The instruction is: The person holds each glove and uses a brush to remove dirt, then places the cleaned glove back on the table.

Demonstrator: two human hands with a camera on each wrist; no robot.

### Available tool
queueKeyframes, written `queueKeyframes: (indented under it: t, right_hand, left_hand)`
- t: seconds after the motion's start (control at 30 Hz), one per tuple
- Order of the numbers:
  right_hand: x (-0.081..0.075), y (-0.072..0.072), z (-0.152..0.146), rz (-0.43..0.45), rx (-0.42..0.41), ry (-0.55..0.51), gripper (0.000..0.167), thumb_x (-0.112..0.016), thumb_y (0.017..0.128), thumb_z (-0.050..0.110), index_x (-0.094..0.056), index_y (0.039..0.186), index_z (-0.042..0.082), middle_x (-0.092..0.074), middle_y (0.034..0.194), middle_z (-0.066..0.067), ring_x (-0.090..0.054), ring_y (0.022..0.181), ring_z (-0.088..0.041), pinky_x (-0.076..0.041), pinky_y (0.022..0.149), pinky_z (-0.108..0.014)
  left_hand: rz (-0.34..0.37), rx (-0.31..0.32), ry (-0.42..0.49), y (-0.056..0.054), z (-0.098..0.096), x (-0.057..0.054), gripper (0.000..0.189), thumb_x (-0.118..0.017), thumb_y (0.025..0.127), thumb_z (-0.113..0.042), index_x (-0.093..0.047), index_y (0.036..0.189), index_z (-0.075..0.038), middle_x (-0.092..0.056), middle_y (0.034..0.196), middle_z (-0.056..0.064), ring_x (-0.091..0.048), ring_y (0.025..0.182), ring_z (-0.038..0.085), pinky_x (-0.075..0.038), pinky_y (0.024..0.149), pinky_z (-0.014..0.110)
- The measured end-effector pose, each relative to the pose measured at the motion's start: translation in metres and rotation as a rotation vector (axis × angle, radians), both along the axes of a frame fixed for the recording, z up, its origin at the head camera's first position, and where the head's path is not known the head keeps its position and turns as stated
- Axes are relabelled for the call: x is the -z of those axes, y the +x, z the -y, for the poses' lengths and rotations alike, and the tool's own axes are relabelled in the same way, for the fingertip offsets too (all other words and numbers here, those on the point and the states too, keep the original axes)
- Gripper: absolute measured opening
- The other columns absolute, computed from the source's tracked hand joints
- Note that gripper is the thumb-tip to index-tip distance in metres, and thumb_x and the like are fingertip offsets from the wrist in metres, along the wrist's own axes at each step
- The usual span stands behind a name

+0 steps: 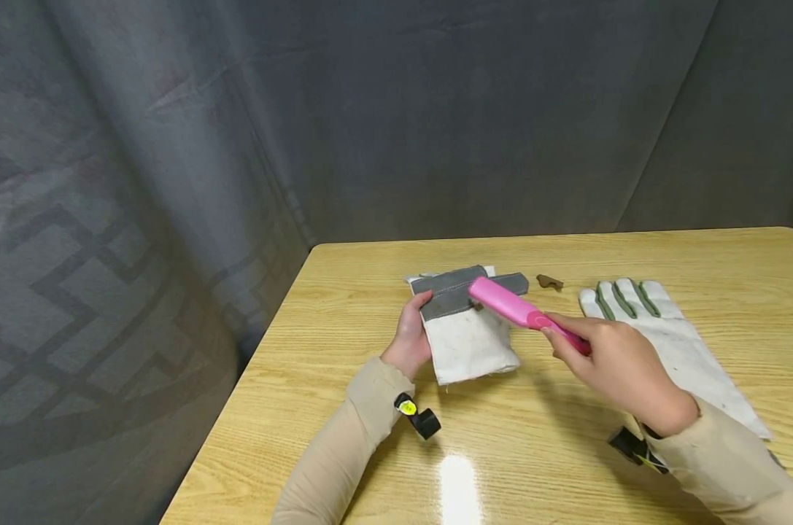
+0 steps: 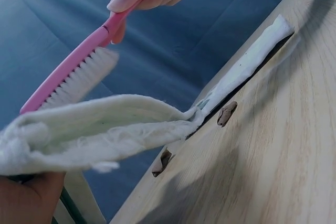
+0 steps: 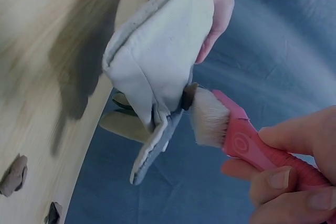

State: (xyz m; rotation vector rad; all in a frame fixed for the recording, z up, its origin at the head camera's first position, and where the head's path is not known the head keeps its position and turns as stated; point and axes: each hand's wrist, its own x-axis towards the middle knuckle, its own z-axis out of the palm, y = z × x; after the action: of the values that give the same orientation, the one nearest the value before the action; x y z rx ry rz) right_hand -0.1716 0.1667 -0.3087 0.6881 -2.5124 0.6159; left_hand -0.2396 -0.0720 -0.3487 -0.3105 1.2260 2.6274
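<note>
My left hand [image 1: 412, 335] grips a white and grey work glove [image 1: 471, 346] by its left edge, thumb over the grey part, holding it up off the table. In my right hand [image 1: 622, 364] is a pink brush [image 1: 501, 300], gripped by its handle. Its white bristles [image 3: 209, 121] face the glove's grey side. A dark brown clump [image 3: 189, 97] sits between the bristles and the glove in the right wrist view. The left wrist view looks into the glove's white cuff [image 2: 105, 129], and the left fingers are mostly hidden there.
A second white glove with green trim [image 1: 675, 350] lies flat on the wooden table [image 1: 291, 364] at the right, under my right forearm. Behind the held glove lies a brown piece [image 1: 550, 282]; the left wrist view shows another brown piece [image 2: 161, 162]. Grey curtain [image 1: 468, 131] hangs behind.
</note>
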Motion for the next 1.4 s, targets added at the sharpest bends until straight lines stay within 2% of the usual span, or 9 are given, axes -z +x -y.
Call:
queueKeyframes:
  t: [0.1, 0.37, 0.57, 0.93, 1.4]
  right_hand:
    - [-0.0018, -0.0006, -0.0019, 0.008, 0.006, 0.012, 0.022, -0.063, 0.086, 0.02, -0.072, 0.103, 0.008, -0.034, 0.049, 0.013, -0.02, 0.044, 0.003, -0.018, 0.041, -0.016]
    - [-0.0042, -0.0027, -0.0054, -0.002, 0.037, 0.028, 0.023, -0.065, 0.086, 0.025, -0.073, 0.101, 0.01, -0.023, 0.05, 0.012, -0.017, 0.047, 0.001, -0.015, 0.042, -0.017]
    - [-0.0052, -0.0023, -0.0066, -0.009, 0.036, 0.029, 0.022, -0.066, 0.084, 0.021, -0.072, 0.102, 0.009, -0.024, 0.05, 0.011, -0.017, 0.047, 0.001, -0.016, 0.042, -0.016]
    - [-0.0037, -0.0014, -0.004, -0.034, 0.012, -0.028, 0.024, -0.068, 0.083, 0.02, -0.072, 0.104, 0.008, -0.028, 0.051, 0.011, -0.02, 0.047, 0.002, -0.018, 0.042, -0.016]
    - [-0.0037, -0.0023, -0.0057, 0.009, 0.043, 0.026, 0.024, -0.065, 0.086, 0.024, -0.072, 0.103, 0.01, -0.026, 0.05, 0.011, -0.018, 0.047, 0.001, -0.016, 0.042, -0.017]
  left_hand:
    - [0.009, -0.009, 0.009, -0.0005, 0.0005, -0.0002, 0.052, -0.027, 0.096, -0.022, -0.023, 0.144, -0.002, -0.033, 0.148, 0.018, -0.032, 0.138, 0.028, -0.027, 0.117, 0.036]
    - [0.007, -0.026, -0.005, -0.0016, 0.0015, -0.0012, 0.052, -0.027, 0.097, -0.022, -0.023, 0.144, 0.0, -0.033, 0.148, 0.019, -0.033, 0.137, 0.029, -0.027, 0.117, 0.036]
    - [0.006, -0.021, -0.007, -0.0024, 0.0011, -0.0009, 0.051, -0.027, 0.096, -0.022, -0.024, 0.143, -0.001, -0.033, 0.148, 0.018, -0.033, 0.137, 0.028, -0.027, 0.117, 0.036]
    - [0.01, -0.006, 0.026, 0.0005, 0.0002, -0.0022, 0.051, -0.025, 0.097, -0.022, -0.024, 0.144, -0.003, -0.032, 0.149, 0.016, -0.032, 0.137, 0.026, -0.027, 0.117, 0.034]
    - [-0.005, -0.029, 0.024, -0.0018, 0.0027, -0.0019, 0.051, -0.026, 0.097, -0.022, -0.022, 0.144, -0.002, -0.032, 0.149, 0.018, -0.032, 0.138, 0.027, -0.027, 0.117, 0.034]
